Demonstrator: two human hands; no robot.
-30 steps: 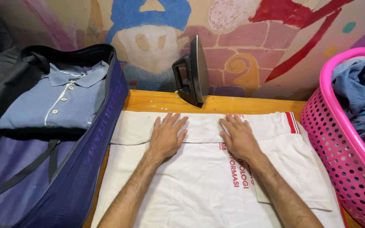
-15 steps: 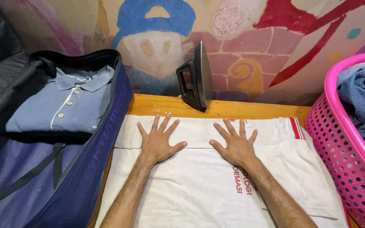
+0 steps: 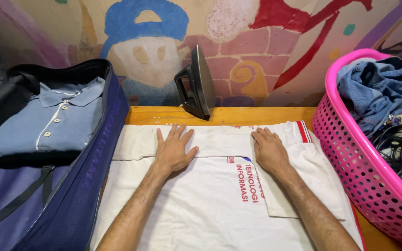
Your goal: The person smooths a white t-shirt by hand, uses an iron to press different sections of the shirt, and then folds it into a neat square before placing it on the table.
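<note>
Left hand: the left hand (image 3: 173, 149) lies flat, fingers spread, grasping nothing, palm pressed on the folded white shirt (image 3: 210, 204).
Right hand: the right hand (image 3: 269, 149) lies flat too, fingers together, empty, on the shirt's folded edge near a red-striped cuff (image 3: 304, 131).
Shirt: under both hands, spread over the wooden table (image 3: 257, 115).
Iron: a black iron (image 3: 195, 89) stands upright just beyond the hands.
Left of left hand: an open navy suitcase (image 3: 77, 186) holding a folded blue polo shirt (image 3: 47, 124).
Right of right hand: a pink laundry basket (image 3: 354, 162) with denim clothes (image 3: 378, 90).

Around the shirt (image 3: 219, 204) on the table (image 3: 266, 115) — suitcase (image 3: 70, 195) left, basket (image 3: 364, 172) right, iron (image 3: 195, 89) standing behind it.
</note>
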